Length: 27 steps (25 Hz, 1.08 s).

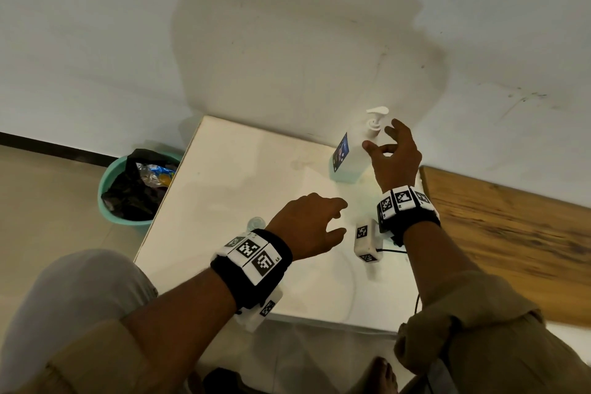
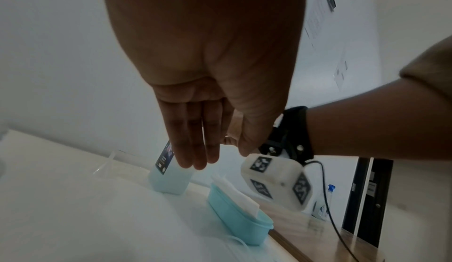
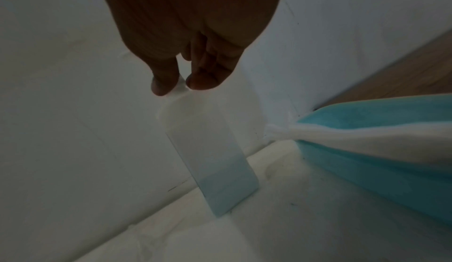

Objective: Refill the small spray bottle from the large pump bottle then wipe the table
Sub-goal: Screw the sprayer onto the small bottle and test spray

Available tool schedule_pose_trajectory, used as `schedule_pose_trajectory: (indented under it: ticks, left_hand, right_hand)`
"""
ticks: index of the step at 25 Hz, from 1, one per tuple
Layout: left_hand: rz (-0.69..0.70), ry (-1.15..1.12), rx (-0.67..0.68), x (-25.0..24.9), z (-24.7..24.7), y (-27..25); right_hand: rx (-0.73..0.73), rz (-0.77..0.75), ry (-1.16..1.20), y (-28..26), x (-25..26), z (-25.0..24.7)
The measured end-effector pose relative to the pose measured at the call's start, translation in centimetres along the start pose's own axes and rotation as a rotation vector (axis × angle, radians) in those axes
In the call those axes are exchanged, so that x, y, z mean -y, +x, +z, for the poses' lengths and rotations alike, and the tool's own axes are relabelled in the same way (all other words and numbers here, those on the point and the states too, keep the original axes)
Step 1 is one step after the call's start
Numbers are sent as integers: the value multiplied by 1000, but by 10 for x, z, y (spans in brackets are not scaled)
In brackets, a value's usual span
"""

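The large pump bottle [image 1: 347, 153] stands at the back right of the white table [image 1: 224, 189], with pale blue liquid low inside, a dark label and a white pump head. My right hand [image 1: 379, 137] is at its neck; in the right wrist view the thumb [image 3: 162, 84] and a fingertip pinch the white neck of the bottle [image 3: 215, 159]. My left hand [image 1: 343, 217] hovers over the table's middle, fingers straight, holding nothing. A small clear bottle [image 1: 256, 222] peeks out behind my left wristband, mostly hidden.
A teal tray [image 2: 234, 216] holding white wipes sits just right of the pump bottle. A teal bin [image 1: 110, 201] with a black bag stands on the floor left of the table. A wooden surface [image 1: 511, 233] adjoins on the right; the wall is close behind.
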<state>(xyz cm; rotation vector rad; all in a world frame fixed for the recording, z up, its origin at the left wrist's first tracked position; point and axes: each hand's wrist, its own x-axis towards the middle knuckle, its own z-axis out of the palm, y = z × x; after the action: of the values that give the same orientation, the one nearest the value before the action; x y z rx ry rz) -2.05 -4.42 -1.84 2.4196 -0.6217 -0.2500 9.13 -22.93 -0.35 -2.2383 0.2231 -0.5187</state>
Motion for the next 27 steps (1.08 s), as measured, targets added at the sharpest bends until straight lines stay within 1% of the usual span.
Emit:
schedule_pose_trajectory:
  ticks: [3, 4, 5, 9, 14, 17, 18, 22, 24, 27]
  left_hand:
    - [17, -8, 2, -1, -2, -1]
    - [20, -16, 1, -2, -3, -2]
    - [20, -24, -4, -3, -4, -3]
    - [-17, -32, -66, 2, -10, -13]
    - [-98, -61, -189, 11, -32, -36]
    - [-153, -47, -208, 20, -46, -50]
    - [-180, -33, -193, 25, -49, -54]
    - [-282, 51, -38, 42, -51, -61]
    - [-305, 55, 5, 51, -52, -63]
    - [-346, 62, 71, 63, -55, -64]
  right_hand:
    - [-61, 7, -1, -32, -6, -16]
    - [-61, 13, -27, -44, -10, -22]
    - [-35, 24, -63, -57, -15, -26]
    - [160, 101, -176, -96, -40, -34]
    - [371, 181, -361, -119, -69, -38]
    - [402, 228, -432, -130, -78, -40]
    - [407, 242, -462, -133, -80, -40]
    - [461, 326, -629, -146, -85, -37]
    - [452, 378, -618, -152, -88, -34]
    - [367, 403, -516, -157, -91, -31]
